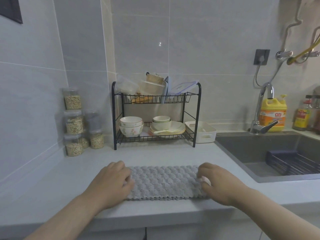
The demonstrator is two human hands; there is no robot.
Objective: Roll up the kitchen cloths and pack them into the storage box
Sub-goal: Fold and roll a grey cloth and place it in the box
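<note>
both hands on the ends of the folded cloth

the grey cloth (164,182) lies on the counter (155,153) right in front of you, folded into a long strip that runs left to right, near the front edge of the worktop. its scalloped near edge shows stacked layers.

your left hand (112,179) sits over the left end of the strip, knuckles up and fingers bent down onto the fabric. its fingertips are hidden against the cloth, so you cannot tell whether it pinches the end or only presses on it.

your right hand (220,182) sits over the right end. its fingers are curled onto the top of the cloth and the thumb (205,180) is tucked in against the fabric below them, so this hand pinches the cloth's end. the whole middle of the strip lies flat and bare between the two hands.

the white storage box (206,135) stands well behind the cloth, further back on the counter. it is just beside the right leg of the black dish rack (114,118) and near the back left corner of the dark sink (259,149). neither hand is near it.

stacked clear jars (73,122) of grain stand against the left wall. a yellow detergent bottle (273,115) stands behind the tap (261,104).
</note>
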